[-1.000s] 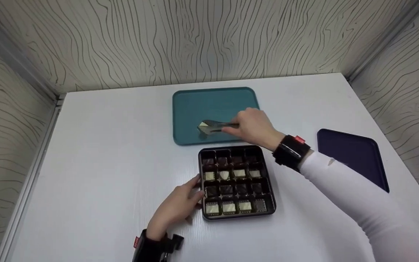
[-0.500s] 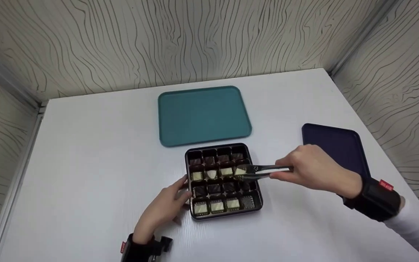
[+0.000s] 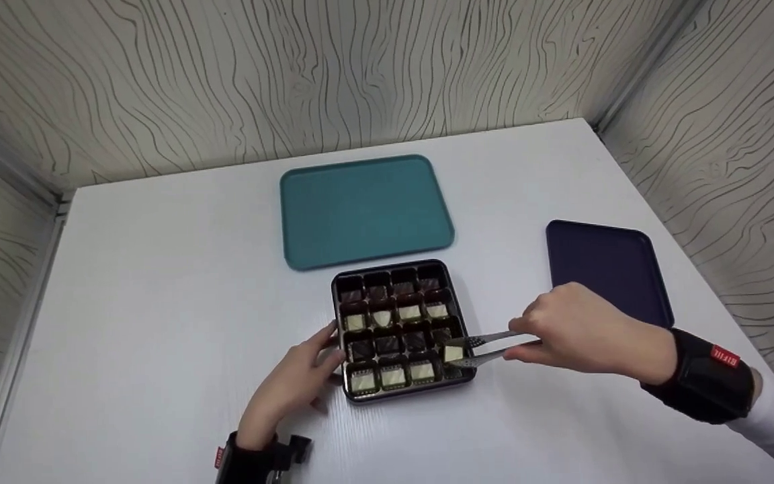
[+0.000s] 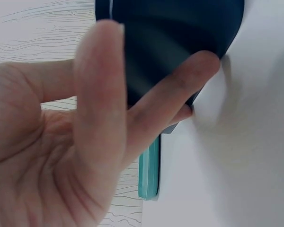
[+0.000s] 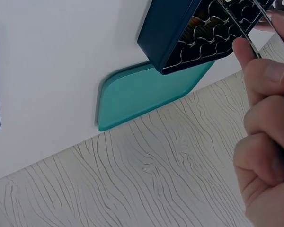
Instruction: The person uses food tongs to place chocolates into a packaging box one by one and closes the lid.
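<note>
A dark box (image 3: 451, 306) divided into small compartments holds rows of dark and pale chocolates (image 3: 363, 382). My right hand (image 3: 578, 329) grips metal tongs (image 3: 491, 336) from the right side. Between the tongs' tips is a pale square chocolate (image 3: 454, 353), over the box's front right compartment. In the right wrist view, curled fingers (image 5: 270, 113) hold the tongs near the box's corner. My left hand (image 3: 293, 380) steadies the box's left side, its fingers (image 4: 175, 85) extended along the dark wall in the left wrist view.
A teal tray (image 3: 367, 212) lies behind the box. To the right is a dark blue tray (image 3: 602, 262), partly behind the right hand. The white table (image 3: 165, 282) meets patterned wall panels (image 3: 333, 74) at the back and sides.
My right hand has brought the tongs and the pale chocolate from over the teal tray to the box's front right compartment. The left hand stays at the box; the head view has shifted.
</note>
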`<state>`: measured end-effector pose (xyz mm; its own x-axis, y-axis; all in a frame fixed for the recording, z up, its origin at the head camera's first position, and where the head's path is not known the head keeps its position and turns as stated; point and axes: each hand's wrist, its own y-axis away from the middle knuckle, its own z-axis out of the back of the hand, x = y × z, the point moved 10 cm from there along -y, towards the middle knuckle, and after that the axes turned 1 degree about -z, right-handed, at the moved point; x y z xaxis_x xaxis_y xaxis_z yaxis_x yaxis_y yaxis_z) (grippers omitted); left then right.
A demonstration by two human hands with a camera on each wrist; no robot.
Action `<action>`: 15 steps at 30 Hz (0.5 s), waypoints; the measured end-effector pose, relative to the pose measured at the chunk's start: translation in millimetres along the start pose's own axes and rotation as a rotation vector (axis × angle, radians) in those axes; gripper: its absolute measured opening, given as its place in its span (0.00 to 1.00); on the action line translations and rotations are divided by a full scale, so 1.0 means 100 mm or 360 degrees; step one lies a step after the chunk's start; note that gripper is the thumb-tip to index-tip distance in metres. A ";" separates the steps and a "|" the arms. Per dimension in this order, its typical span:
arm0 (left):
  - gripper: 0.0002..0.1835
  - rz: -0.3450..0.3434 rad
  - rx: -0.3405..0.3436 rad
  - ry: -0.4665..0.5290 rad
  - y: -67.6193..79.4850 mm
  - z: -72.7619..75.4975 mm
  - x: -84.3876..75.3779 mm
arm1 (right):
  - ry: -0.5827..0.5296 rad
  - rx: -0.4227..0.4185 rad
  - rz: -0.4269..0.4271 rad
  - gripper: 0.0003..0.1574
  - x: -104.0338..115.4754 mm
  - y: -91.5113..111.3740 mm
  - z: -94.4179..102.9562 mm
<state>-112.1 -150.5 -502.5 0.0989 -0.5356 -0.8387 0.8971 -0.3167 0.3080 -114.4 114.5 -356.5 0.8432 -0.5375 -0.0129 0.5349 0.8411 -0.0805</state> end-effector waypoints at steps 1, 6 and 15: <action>0.35 0.0000 -0.0004 -0.0010 0.00 0.00 0.00 | 0.0014 0.0038 0.0000 0.24 0.01 -0.02 -0.01; 0.35 0.0008 0.0008 0.0005 -0.01 -0.01 0.00 | 0.0060 0.0238 -0.0015 0.23 0.05 -0.13 -0.07; 0.34 0.0016 0.0000 -0.0003 0.00 0.00 -0.02 | 0.0186 0.0356 0.0090 0.29 0.17 -0.32 -0.09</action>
<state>-112.2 -149.5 -500.6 0.1073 -0.5401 -0.8348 0.8960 -0.3113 0.3166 -117.7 78.2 -362.8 0.8670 -0.4817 -0.1275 0.4968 0.8555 0.1462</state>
